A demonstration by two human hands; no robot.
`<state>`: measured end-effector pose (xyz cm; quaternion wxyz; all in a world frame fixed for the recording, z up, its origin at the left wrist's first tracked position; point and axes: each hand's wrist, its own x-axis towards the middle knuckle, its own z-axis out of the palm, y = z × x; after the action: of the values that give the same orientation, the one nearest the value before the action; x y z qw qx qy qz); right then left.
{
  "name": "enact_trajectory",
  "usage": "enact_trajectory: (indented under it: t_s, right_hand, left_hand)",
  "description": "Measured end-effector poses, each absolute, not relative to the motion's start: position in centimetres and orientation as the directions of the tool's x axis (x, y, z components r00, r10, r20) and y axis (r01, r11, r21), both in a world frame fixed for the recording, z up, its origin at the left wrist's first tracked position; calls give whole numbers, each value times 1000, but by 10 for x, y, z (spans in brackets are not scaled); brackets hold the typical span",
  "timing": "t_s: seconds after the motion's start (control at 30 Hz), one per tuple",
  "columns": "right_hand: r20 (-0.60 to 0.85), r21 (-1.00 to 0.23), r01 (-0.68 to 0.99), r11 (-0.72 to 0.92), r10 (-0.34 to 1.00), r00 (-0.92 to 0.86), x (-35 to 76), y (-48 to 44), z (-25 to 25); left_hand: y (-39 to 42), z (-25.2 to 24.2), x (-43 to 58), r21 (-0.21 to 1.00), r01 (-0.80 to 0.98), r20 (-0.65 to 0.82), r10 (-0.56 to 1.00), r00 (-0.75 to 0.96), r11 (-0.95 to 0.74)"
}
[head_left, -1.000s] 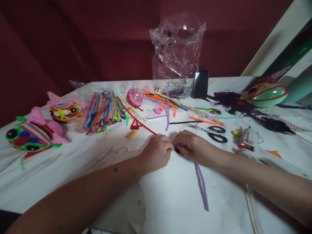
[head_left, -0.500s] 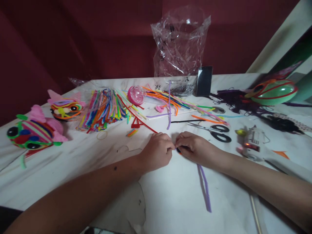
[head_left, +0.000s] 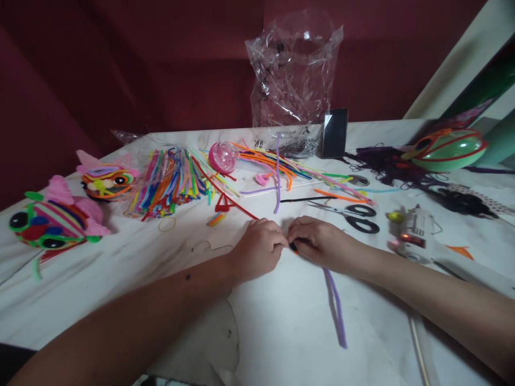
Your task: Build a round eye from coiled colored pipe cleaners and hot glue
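Observation:
In the head view my left hand (head_left: 259, 251) and my right hand (head_left: 319, 242) meet almost fingertip to fingertip over the white table. Both are closed in a pinch. A purple pipe cleaner (head_left: 336, 311) trails out from beneath my right hand towards me; its other end seems to run between the two pinches, mostly covered by fingers. Under my right fingertips a small black and orange piece (head_left: 294, 247) peeks out, its kind unclear. Just beyond my right hand lie scissors (head_left: 358, 217) with black handles. A red pipe cleaner (head_left: 241, 208) with a triangular loop reaches towards my left hand.
Two colourful pipe-cleaner fish (head_left: 60, 220) stand at the left beside a bundle of pipe cleaners (head_left: 173, 182). A clear plastic bag (head_left: 293, 80) and a phone (head_left: 335, 134) stand at the back. A glue gun (head_left: 414, 228) with a glowing light and a green balloon (head_left: 450, 150) are at the right.
The whole view has shifted slightly. My hands keep the same pinched pose, fingertips close together, and the purple pipe cleaner still hangs out from under my right hand.

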<state>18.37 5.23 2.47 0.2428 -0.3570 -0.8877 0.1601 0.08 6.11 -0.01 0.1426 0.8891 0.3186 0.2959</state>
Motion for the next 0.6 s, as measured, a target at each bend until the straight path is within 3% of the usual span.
enact_trajectory:
  t_s: [0.27, 0.6]
  right_hand:
    - [325, -400, 508, 763, 637, -699, 185, 52, 23]
    - [287, -410, 516, 752, 643, -710, 184, 53, 27]
  left_hand:
    - [57, 2, -1, 418, 556, 443, 695, 566, -719]
    - [56, 3, 1, 392, 399, 534, 558, 635, -829]
